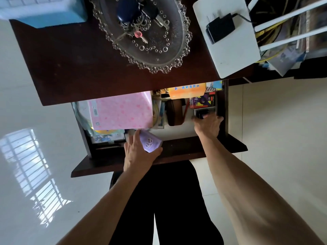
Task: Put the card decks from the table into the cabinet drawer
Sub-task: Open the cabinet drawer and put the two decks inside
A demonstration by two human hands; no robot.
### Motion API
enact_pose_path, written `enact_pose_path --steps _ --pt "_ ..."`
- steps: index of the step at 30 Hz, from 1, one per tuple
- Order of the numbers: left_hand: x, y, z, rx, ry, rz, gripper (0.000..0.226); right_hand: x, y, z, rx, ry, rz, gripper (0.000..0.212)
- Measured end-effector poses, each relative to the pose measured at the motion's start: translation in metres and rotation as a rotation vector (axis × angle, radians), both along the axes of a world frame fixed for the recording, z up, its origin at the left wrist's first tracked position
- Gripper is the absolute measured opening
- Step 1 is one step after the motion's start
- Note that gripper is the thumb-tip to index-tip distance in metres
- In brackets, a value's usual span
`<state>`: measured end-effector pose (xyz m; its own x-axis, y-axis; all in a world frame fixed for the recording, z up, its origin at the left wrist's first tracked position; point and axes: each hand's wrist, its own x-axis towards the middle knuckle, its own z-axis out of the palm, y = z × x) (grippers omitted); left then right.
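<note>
Your right hand (208, 123) pinches a dark card deck (203, 113) inside the open drawer (177, 149), your left hand (139, 152) grips a purple deck (150, 143) at its front edge; release both inside.

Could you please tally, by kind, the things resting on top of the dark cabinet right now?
Glass dish, holding the keys: 1
Bunch of keys: 1
White device, flat: 1
Black power adapter, lying on that device: 1
Light blue box, only partly in view: 1
Total: 5
</note>
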<state>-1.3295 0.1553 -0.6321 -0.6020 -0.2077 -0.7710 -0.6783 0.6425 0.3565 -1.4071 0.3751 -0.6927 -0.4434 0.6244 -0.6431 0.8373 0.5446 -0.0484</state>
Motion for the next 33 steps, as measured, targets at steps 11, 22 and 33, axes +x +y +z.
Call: enact_pose_path --steps 11,22,33 --pt "-0.004 -0.009 0.012 0.018 -0.002 -0.039 0.100 0.002 -0.011 0.023 -0.036 0.083 -0.056 0.052" --pt "-0.039 -0.019 0.068 0.195 -0.020 -0.407 0.130 -0.007 -0.066 0.153 -0.686 -0.055 0.944 0.060" --pt "-0.051 -0.037 0.070 0.233 0.115 -0.699 0.132 -0.002 -0.101 0.138 -0.480 -0.054 1.317 0.070"
